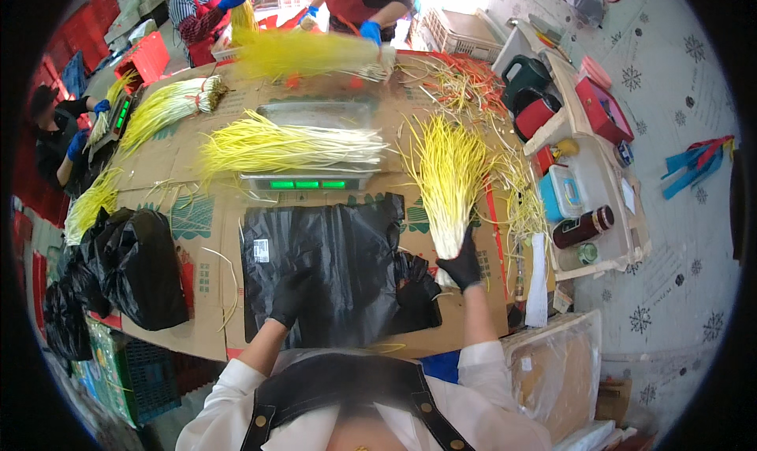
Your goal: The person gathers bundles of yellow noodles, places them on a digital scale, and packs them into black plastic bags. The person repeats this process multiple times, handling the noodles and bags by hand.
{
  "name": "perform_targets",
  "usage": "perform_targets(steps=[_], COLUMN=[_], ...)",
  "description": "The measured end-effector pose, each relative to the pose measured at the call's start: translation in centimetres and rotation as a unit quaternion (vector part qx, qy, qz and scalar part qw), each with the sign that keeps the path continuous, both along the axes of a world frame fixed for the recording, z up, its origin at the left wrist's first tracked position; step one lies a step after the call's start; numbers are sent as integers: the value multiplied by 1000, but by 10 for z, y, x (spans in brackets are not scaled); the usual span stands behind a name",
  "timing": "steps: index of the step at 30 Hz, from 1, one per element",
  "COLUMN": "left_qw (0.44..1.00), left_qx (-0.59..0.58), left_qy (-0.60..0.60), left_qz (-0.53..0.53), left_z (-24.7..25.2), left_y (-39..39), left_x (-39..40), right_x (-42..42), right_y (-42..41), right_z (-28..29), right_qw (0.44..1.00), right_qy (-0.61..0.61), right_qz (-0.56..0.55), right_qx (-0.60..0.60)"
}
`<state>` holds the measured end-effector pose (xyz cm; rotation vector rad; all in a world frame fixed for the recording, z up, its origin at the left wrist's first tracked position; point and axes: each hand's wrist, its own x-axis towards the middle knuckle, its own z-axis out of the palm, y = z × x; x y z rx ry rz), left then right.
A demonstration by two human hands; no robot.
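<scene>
My right hand [463, 265], in a black glove, grips the white stem end of a bundle of yellow chives [449, 185] at the table's right side. The yellow tips fan out away from me. My left hand [291, 297], gloved in black too, lies on a flat black plastic bag [331, 262] that bears a small white label; its fingers are hard to make out against the bag. Beyond the bag, a second chive bundle [307, 146] lies across a digital scale [301, 182] with lit green displays.
Filled black bags [142, 267] stand at the left. Loose trimmings [461, 90] and a box with a dark-lidded jar [582, 226] are at the right. Another bundle [171, 105] lies back left. Co-workers in blue gloves stand at the far side and left.
</scene>
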<state>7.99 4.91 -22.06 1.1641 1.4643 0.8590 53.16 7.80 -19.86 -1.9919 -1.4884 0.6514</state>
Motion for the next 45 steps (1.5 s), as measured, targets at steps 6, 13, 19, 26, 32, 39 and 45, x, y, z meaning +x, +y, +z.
perform_targets(steps=[6, 13, 19, 26, 32, 39, 45], left_qw=[853, 874, 866, 895, 874, 940, 933], left_qx=[232, 173, 251, 170, 216, 131, 154], left_qy=[468, 449, 425, 401, 425, 290, 306], left_qz=[-18, -65, -79, -95, -92, -124, -108], left_z=[14, -10, 37, 17, 6, 25, 28], left_y=[-15, -15, -10, -13, -13, -3, 8], left_x=[-11, -7, -20, -30, -28, -36, -38], right_x=[9, -90, -159, -191, -212, -255, -262], right_y=[-46, -31, -22, 54, 167, 280, 308], right_z=[32, 48, 52, 85, 106, 96, 108], right_qw=[972, 974, 965, 927, 928, 873, 911], right_qy=[-209, -85, 7, 30, -102, -224, -211], right_qz=[0, 79, 201, 223, 214, 215, 232], right_qx=[-103, 194, 166, 299, 288, 377, 268])
